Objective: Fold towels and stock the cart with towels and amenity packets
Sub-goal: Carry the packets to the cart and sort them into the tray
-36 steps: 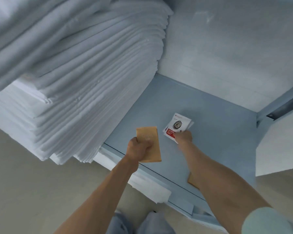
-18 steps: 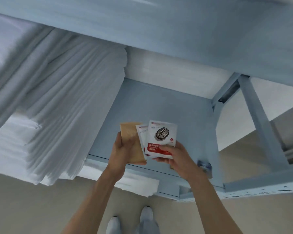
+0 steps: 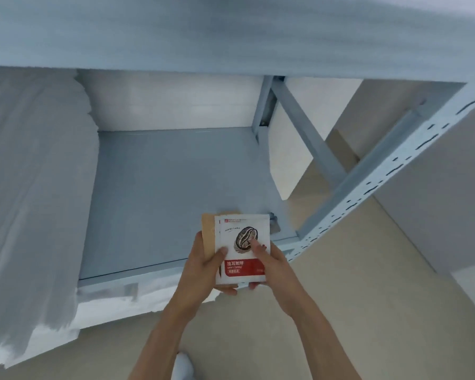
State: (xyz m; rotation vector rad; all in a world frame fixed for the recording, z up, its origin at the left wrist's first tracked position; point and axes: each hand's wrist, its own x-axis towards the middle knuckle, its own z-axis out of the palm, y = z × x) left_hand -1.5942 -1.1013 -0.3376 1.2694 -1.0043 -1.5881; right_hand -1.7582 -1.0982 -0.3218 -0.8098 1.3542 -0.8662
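Both hands [image 3: 203, 266] [image 3: 272, 266] grip the upright packets [image 3: 242, 248] between my fingers, the bare shelf [image 3: 162, 187] lying just beyond them.

White coffee-bean packet [image 3: 242, 248] atop brown packet [image 3: 208, 231], upright above blue shelf [image 3: 162, 193].
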